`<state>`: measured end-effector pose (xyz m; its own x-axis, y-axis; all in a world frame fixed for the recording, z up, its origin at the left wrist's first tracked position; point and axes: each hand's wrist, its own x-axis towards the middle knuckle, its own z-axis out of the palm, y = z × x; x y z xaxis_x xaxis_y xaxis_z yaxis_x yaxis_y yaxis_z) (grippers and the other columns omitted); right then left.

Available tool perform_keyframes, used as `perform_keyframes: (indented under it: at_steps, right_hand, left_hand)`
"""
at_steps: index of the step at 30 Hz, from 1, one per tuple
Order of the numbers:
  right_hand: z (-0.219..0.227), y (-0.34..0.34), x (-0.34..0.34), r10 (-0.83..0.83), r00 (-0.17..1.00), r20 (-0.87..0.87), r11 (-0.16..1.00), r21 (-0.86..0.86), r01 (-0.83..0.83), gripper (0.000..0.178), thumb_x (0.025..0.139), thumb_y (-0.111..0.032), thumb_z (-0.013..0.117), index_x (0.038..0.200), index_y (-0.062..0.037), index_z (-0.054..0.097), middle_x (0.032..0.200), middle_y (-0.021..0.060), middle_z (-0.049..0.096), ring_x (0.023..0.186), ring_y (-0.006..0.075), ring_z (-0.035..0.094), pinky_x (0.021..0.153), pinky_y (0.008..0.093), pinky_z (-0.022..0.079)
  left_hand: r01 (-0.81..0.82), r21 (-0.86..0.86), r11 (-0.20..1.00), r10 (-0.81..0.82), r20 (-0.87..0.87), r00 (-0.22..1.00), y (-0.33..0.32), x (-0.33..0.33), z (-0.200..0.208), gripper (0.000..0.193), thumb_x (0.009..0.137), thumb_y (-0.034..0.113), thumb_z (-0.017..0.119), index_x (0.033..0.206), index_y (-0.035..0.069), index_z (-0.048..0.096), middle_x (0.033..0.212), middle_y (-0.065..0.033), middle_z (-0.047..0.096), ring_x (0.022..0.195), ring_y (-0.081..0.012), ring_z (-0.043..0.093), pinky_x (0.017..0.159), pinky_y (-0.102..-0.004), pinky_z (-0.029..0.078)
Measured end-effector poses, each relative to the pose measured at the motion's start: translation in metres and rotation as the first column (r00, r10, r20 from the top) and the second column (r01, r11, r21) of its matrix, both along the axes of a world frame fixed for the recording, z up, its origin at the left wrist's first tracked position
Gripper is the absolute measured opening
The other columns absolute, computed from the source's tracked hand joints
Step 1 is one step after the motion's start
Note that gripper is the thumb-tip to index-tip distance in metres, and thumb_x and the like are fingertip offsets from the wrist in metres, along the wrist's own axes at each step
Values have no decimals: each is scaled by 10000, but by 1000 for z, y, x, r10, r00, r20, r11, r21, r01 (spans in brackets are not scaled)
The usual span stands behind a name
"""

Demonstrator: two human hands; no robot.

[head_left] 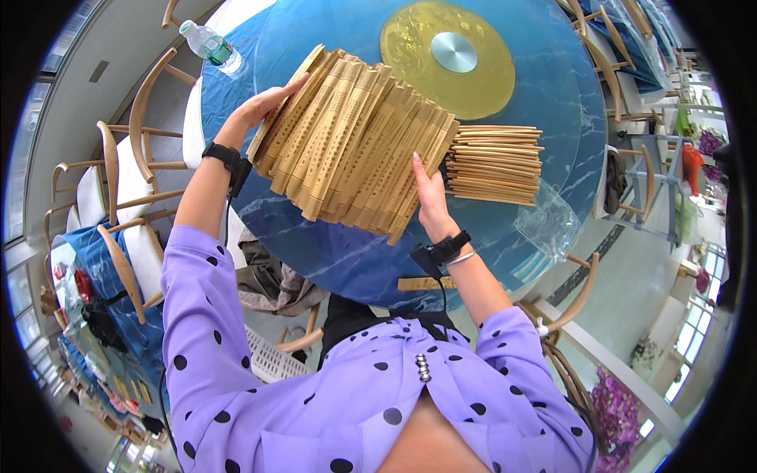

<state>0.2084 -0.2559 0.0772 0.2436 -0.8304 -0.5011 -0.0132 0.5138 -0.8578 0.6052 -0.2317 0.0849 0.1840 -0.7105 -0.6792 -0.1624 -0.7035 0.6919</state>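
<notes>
A wide row of brown printed paper chopstick sleeves (351, 146) is pressed between my two hands over the blue round table. At its left end my left hand (272, 102) grips the outermost sleeves, its fingers partly hidden behind them. My right hand (431, 193) clasps the right end, thumb laid along the front. The sleeves stand side by side, tilted, with uneven lower ends; whether sticks are inside them I cannot tell. Just right of the row lies a stack of bare wooden chopsticks (497, 165). One flat sleeve (426, 284) rests by the table's near edge.
A gold turntable (410, 55) with a silver centre sits on the table (552, 87). Towards the far left stands a clear plastic bottle (211, 47). Clear plastic wrap (550, 221) lies at the right edge. Wooden chairs (142, 118) surround the table, and a white basket (272, 356) is below.
</notes>
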Motion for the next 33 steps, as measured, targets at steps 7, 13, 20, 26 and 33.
perform_keyframes:
  at_steps: [7, 13, 20, 26, 33]
  right_hand:
    - [9, -15, -7, 15, 986, 166, 969, 242, -55, 679, 864, -416, 802, 1322, 24, 563, 1264, 117, 647, 1141, 202, 629, 970, 353, 518]
    - [16, -23, -17, 76, 990, 115, 960, 259, -104, 629, 858, -355, 815, 1313, 6, 572, 1243, 113, 656, 1114, 203, 648, 953, 364, 543]
    - [8, -16, -22, -16, 988, 156, 995, 104, 0, 478, 903, -187, 770, 1280, 28, 571, 1208, 112, 668, 1057, 193, 670, 885, 356, 573]
    - [-3, -17, -32, -42, 988, -146, 994, -106, 26, 422, 865, -161, 804, 1176, 48, 612, 1105, 124, 713, 956, 189, 701, 843, 334, 572]
    - [5, -33, -61, -56, 994, 89, 992, 113, 46, 398, 836, -85, 800, 1170, 44, 627, 1081, 124, 711, 914, 206, 711, 811, 361, 607]
  left_hand:
    - [-16, 33, 999, 23, -201, 979, 11, -2, -9, 1055, 675, 816, 724, 1289, -35, 616, 1212, -210, 666, 1095, -258, 674, 922, -352, 537]
    - [-70, 50, 996, 81, -259, 962, 21, -24, -3, 899, 707, 700, 796, 1195, -42, 659, 1100, -174, 716, 959, -210, 716, 838, -327, 573]
    - [-212, 17, 977, 202, -385, 900, 35, -24, -4, 719, 745, 502, 857, 1189, -30, 663, 1052, -124, 733, 857, -174, 732, 777, -296, 605]
    - [-59, -5, 998, 56, -250, 967, 32, -28, 8, 753, 740, 515, 857, 1253, 8, 642, 1131, -125, 712, 984, -189, 706, 870, -327, 563]
    - [-61, -47, 997, 47, -248, 968, 41, -30, -3, 738, 686, 329, 922, 1281, 25, 609, 1183, -127, 691, 1033, -207, 682, 930, -359, 541]
